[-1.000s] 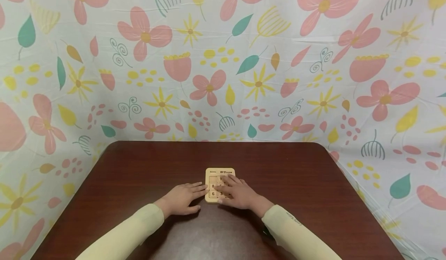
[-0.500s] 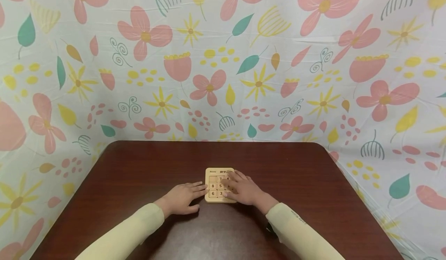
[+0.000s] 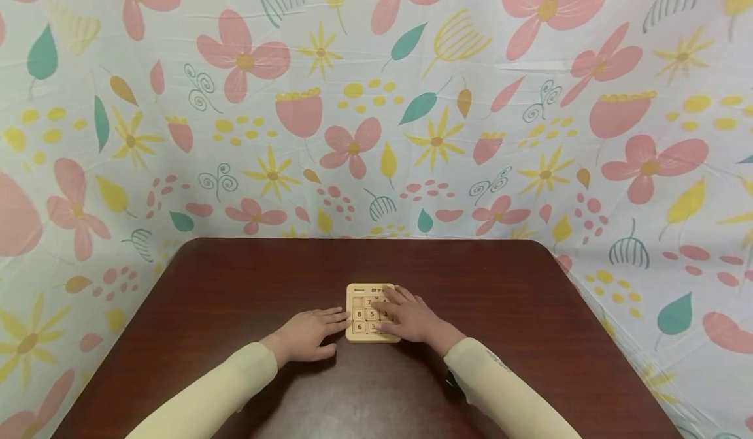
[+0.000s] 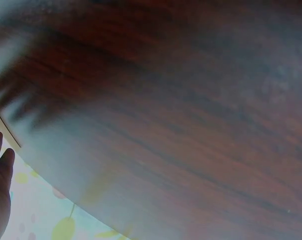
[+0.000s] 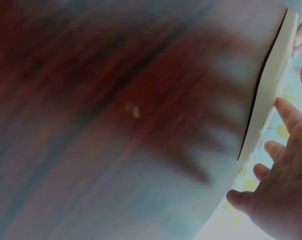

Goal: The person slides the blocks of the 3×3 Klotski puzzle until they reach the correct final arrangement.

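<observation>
Head view, frame centre: right hand point(image 3: 412, 318) has edged back left, relaxed fingers pressing number puzzle point(image 3: 372, 313) tiles; left hand point(image 3: 310, 334) flat on worktop point(image 3: 235, 282), unchanged.

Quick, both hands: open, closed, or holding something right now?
Left hand: open, flat on the table, fingertips at the number sliding puzzle.
Right hand: open, fingers resting on the puzzle's tiles.

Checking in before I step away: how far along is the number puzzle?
Nothing looks finished: on the wooden number puzzle the tiles that show read 8, 5 above 6, 3, out of order. In hand: the right hand lies over the tiles while the left hand steadies the frame's edge. Left: ordering the tiles.
</observation>
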